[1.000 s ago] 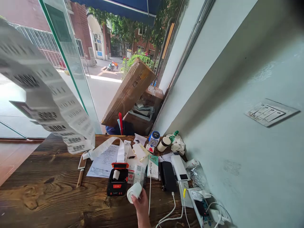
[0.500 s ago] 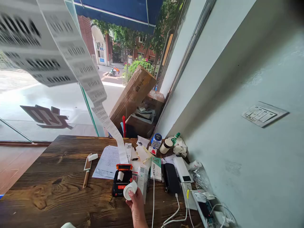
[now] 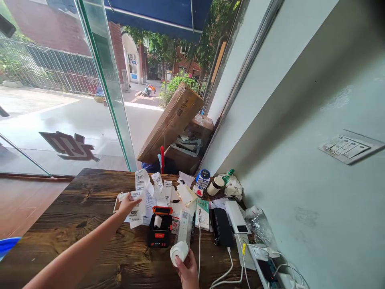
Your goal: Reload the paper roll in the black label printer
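Wooden table [image 3: 54, 224] with a label strip [image 3: 137, 216], a black printer [image 3: 160, 240] and a white roll [image 3: 179, 252].
On the left, the numbered strip lies in folds under the left hand [image 3: 126, 205], whose grip I cannot tell; the printer stands open-lidded right of it; nearer and further right, the right hand [image 3: 189, 270] holds the roll, thumb against its end.

In front of me spreads a dark brown, wood-grained surface [image 3: 60, 224], and on my right rises a pale, scuffed wall [image 3: 300, 172] bearing a rectangular switch plate [image 3: 350, 146]. Through the clear, green-edged glass panel [image 3: 112, 80] I see bright daylight. Beyond are a navy-blue awning [image 3: 156, 18] and leafy green trees [image 3: 162, 50]; reddish-brown flooring [image 3: 27, 200] lies to my left.
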Tool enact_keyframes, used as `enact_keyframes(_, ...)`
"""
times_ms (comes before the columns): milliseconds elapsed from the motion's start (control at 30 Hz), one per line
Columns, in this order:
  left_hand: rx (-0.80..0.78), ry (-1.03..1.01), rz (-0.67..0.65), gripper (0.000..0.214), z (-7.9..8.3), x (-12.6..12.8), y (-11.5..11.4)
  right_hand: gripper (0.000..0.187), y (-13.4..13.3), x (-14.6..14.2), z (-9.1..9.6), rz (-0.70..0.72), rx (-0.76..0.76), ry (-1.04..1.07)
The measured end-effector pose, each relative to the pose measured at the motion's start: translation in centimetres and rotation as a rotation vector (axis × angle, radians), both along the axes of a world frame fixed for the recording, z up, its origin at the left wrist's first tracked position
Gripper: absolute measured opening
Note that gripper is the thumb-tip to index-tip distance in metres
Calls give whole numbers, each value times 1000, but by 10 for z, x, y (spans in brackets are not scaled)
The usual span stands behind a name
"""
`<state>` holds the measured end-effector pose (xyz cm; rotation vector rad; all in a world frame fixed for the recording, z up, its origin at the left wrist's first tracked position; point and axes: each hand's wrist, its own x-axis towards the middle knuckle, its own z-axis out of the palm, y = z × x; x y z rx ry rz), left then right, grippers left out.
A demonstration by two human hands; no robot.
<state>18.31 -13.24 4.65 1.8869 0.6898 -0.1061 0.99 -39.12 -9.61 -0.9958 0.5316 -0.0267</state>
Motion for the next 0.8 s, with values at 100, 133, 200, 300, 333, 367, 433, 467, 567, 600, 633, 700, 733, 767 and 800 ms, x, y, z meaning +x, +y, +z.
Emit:
enact_keyframes(100, 166, 84, 34, 42, -24, -7, 12, 65, 0, 3, 3, -14, -35, 36)
enact_keyframes(133, 240, 87, 62, 51, -28, -11, 13, 65, 0, 5, 6, -2, -53, 51)
enact_keyframes(200, 451, 23, 32, 62, -35, -20, 8, 61, -1, 11, 12, 37, -107, 77)
enact_keyframes(300, 649, -120, -358, 37, -48, -41, -18, 53, 3, 29, 21, 93, -224, 74)
enact_keyframes(333, 645, -131, -517, 27, -53, -47, -31, 52, 6, 36, 22, 108, -265, 61)
enact_keyframes(367, 617, -114, -631, 20, -59, -52, -43, 50, 11, 45, 23, 123, -306, 49)
enact_keyframes(433, 606, -35, -711, 15, -71, -56, -67, 50, 23, 61, 21, 151, -385, 37)
enact_keyframes(467, 622, 19, -693, 19, -76, -55, -76, 50, 30, 69, 19, 159, -429, 38)
enact_keyframes(567, 660, 169, -600, 27, -88, -45, -91, 44, 45, 88, 11, 152, -590, 56)
enact_keyframes(600, 660, 195, -585, 28, -90, -42, -91, 41, 49, 93, 8, 143, -652, 64)
enact_keyframes(633, 656, 206, -576, 29, -91, -40, -90, 39, 52, 96, 6, 134, -715, 71)
enact_keyframes(700, 638, 204, -568, 28, -92, -38, -86, 37, 58, 99, 5, 115, -838, 80)
enact_keyframes(733, 626, 198, -565, 27, -92, -39, -83, 38, 61, 99, 5, 102, -896, 82)
enact_keyframes(767, 615, 193, -560, 25, -91, -41, -81, 39, 65, 99, 5, 86, -949, 84)
enact_keyframes(800, 602, 187, -554, 22, -91, -44, -78, 40, 68, 99, 6, 69, -999, 86)
